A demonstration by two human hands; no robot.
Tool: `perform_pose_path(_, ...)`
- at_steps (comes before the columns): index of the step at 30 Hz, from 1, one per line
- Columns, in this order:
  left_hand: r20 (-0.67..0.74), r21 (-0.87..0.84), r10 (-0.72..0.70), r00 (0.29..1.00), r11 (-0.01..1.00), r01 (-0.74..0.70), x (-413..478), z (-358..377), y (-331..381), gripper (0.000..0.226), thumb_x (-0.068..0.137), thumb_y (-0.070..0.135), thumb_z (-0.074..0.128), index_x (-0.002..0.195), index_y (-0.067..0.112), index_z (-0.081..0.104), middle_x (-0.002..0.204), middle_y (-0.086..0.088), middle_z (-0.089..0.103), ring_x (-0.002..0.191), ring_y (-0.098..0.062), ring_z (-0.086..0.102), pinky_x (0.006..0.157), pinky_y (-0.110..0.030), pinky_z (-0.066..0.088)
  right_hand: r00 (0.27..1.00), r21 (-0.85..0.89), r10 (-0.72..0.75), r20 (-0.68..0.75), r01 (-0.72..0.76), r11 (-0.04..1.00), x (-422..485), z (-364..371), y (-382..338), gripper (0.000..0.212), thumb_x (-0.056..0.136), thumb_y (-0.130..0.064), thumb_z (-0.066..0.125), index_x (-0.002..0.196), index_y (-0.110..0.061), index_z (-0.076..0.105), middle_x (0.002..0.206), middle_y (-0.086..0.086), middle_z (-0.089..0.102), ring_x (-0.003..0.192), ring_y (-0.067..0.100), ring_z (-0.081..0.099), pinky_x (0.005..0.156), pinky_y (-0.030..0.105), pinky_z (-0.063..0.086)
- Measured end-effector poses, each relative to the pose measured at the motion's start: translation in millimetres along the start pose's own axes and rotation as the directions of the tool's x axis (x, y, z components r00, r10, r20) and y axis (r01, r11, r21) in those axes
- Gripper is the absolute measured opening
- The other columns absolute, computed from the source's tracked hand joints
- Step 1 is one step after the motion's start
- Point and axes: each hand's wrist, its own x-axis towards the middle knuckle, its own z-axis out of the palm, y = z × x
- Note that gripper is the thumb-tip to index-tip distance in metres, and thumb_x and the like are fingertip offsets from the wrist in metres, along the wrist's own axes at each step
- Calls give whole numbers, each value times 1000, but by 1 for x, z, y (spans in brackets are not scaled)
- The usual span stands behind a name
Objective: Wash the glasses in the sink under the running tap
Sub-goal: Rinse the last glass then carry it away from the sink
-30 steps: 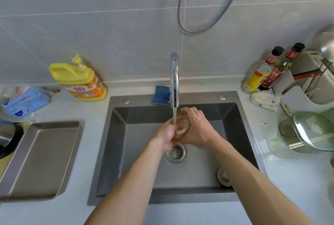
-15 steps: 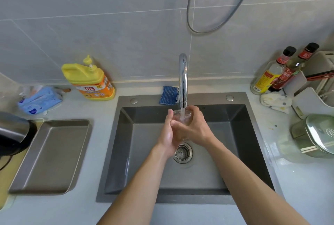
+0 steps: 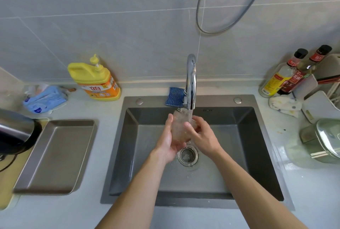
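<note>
- Head view: two bare forearms reach in over the near rim of the sink [image 3: 202, 204], which is the landmark for everything below.
- Drain strainer [image 3: 187, 156] sits in the sink floor, just nearer than the hands, and is wet.
- Left hand [image 3: 168, 142] cups the glass [image 3: 179, 127] from the left, with the palm against its side, the fingers curled beneath and the thumb pointing up.
- Right hand [image 3: 202, 136] wraps the glass from the right, with its fingers bent over the front.
- That clear glass is held above the middle of the sink, tilted, with its mouth up under the spout.
- Water stream [image 3: 189, 114] falls from the chrome tap [image 3: 191, 79] at the sink's far rim into the glass.
- Blue sponge [image 3: 173, 94] lies on the far rim, just left of the tap.
- Left of the sink is a metal tray [image 3: 55, 155], with a dark kettle [image 3: 14, 131] at its left edge.
- Right of the sink is a lidded pot [image 3: 323, 138].
- Beyond the sink's far left corner stands a yellow soap bottle [image 3: 95, 81], with a blue tissue pack [image 3: 44, 98] further left.
- Beyond the far right corner two sauce bottles [image 3: 276, 79] lean, with a crumpled rag [image 3: 283, 104] beside them.
- A grey hose [image 3: 230, 24] loops on the tiled wall behind the sink.
</note>
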Motion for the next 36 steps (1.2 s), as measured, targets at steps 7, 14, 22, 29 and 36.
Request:
perform_pose_path(7,-45,174,-91,995,980,98,10,28,-16,72,106,63,26,113,15,78,103,-13,80,94,-30,78,92,-49,62,982,329,175,-75,-141,934,-3,4,-8,64,87,-54,77,133,-26,43,120,7,67,98,17,73,74,28,58)
perform_pose_path(14,25,350,354,935,873,-340,7,49,-14,50,109,52,35,97,18,71,83,5,73,67,4,69,55,-13,51,992,178,94,-78,-79,981,-1,1,-9,107,82,-91,39,160,-25,3,146,9,54,138,25,53,114,49,45)
perform_pose_path(22,54,81,96,994,992,-100,14,47,-5,75,96,82,25,100,28,78,93,3,82,89,-13,79,86,-40,58,998,353,28,50,-44,935,-6,-19,-8,104,88,-50,77,161,-47,4,150,-7,46,126,12,63,95,29,58)
perform_pose_path(29,152,142,27,988,989,-49,6,32,-8,82,92,85,31,121,22,75,117,-10,78,110,-23,75,98,-43,57,975,231,215,-52,-198,953,2,-11,-22,70,85,-76,61,125,-20,48,114,0,69,102,16,71,96,43,59)
perform_pose_path(36,278,322,162,947,913,-250,18,2,-5,95,51,33,102,132,10,57,122,-17,72,118,-35,69,101,-50,57,987,183,158,-7,-154,971,18,-14,-20,44,110,-36,33,125,-20,71,112,-3,75,109,14,70,87,27,53)
